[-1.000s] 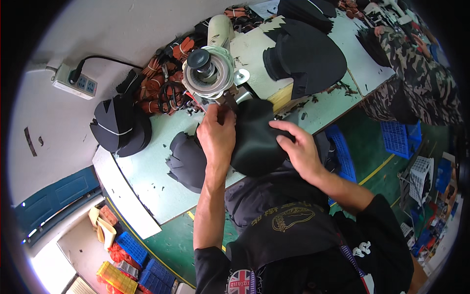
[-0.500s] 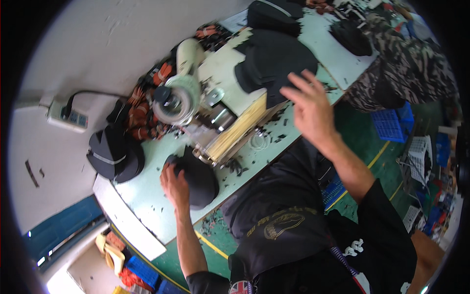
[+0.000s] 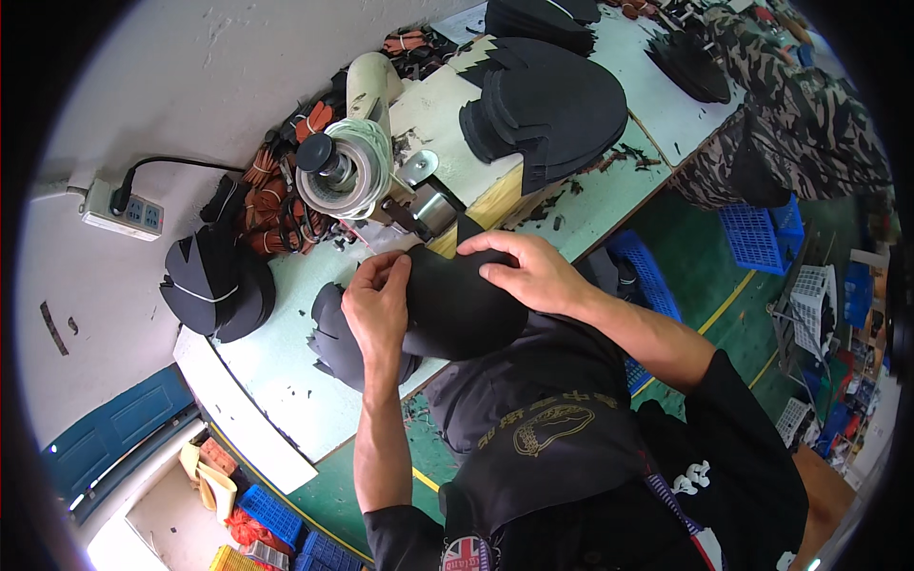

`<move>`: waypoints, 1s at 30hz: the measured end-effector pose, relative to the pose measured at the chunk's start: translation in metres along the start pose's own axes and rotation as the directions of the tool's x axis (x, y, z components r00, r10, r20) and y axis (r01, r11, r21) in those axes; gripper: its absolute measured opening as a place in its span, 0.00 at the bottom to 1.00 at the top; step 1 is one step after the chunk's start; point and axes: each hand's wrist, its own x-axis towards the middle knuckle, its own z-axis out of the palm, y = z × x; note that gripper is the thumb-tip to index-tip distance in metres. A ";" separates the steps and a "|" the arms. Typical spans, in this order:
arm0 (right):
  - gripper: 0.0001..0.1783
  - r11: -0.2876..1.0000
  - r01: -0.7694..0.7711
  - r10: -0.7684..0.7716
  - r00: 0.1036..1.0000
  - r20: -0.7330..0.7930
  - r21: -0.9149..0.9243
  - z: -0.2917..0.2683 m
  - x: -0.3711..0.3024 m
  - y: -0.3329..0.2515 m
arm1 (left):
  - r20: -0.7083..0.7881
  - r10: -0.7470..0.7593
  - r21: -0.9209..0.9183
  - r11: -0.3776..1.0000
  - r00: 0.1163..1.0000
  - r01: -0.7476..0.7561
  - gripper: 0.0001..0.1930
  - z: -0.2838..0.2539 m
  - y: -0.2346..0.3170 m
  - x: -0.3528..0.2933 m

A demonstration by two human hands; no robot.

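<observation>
A curved, flat black cut piece (image 3: 466, 309), dark and flexible like leather or foam, is held up between my two hands at the table's front edge. My left hand (image 3: 376, 305) pinches its left edge with thumb and fingers. Fingers and thumb of my right hand (image 3: 535, 271) grip its upper right edge. Right beyond the piece stands a bench machine with a metal roller (image 3: 435, 210) and a cream arm (image 3: 369, 86). A pile of similar black pieces (image 3: 335, 350) lies under and left of my left hand. To the machine's right rests a larger stack (image 3: 562, 109).
Tied black pieces (image 3: 205, 285) stand at the left by a wall socket box (image 3: 124, 211). Bundles of orange-brown straps (image 3: 267, 214) line the wall. Dark scraps litter the tabletop (image 3: 276, 381). At the right are a person in camouflage (image 3: 800, 124) and a blue crate (image 3: 757, 233).
My right hand has come left and down from beside the large stack. My left hand has shifted right, off the near pile. Both now hold one black piece before the machine.
</observation>
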 end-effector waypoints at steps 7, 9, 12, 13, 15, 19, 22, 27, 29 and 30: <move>0.17 0.937 -0.119 0.116 0.993 -0.027 -0.328 -0.008 0.029 -0.029 | -0.165 0.021 0.194 0.981 0.986 0.012 0.12 0.011 0.017 0.008; 0.19 0.960 -0.071 0.029 0.987 -0.156 -0.271 -0.003 0.015 -0.017 | -0.153 0.075 0.198 0.979 0.985 -0.044 0.13 0.018 0.019 0.012; 0.20 0.997 -0.078 0.082 0.961 -0.265 0.028 0.011 -0.020 -0.012 | -0.110 0.017 0.265 0.964 0.994 0.013 0.11 0.017 0.018 0.019; 0.22 0.972 -0.025 0.096 0.950 -0.298 0.233 0.017 -0.030 -0.011 | -0.082 0.034 0.157 0.987 0.996 -0.021 0.10 0.016 0.021 0.018; 0.29 0.916 0.082 0.069 0.932 -0.355 0.393 0.014 -0.040 -0.016 | -0.056 0.052 0.054 0.997 0.997 -0.049 0.09 0.011 0.016 0.015; 0.44 0.885 0.465 -0.392 0.734 -0.555 -0.011 -0.033 -0.041 -0.057 | -0.143 0.267 0.265 0.938 0.953 -0.223 0.10 -0.046 -0.030 0.015; 0.31 0.609 0.493 -0.790 0.442 -0.424 -0.621 -0.078 -0.019 -0.050 | 0.097 0.316 0.563 0.764 0.944 -0.314 0.17 -0.069 -0.085 0.007; 0.28 0.488 0.037 -0.563 0.776 -0.282 -0.872 -0.079 -0.009 -0.017 | 0.168 0.437 0.721 0.557 0.884 -0.413 0.13 -0.075 -0.103 -0.008; 0.25 0.555 0.267 -0.618 0.766 -0.175 -0.788 -0.058 -0.026 -0.017 | 0.293 0.158 0.695 0.642 0.943 -0.324 0.11 -0.090 -0.077 -0.013; 0.22 0.643 0.388 -0.578 0.811 -0.087 -0.660 -0.046 -0.031 -0.014 | 0.370 0.121 0.572 0.752 0.921 -0.328 0.12 -0.089 -0.059 -0.015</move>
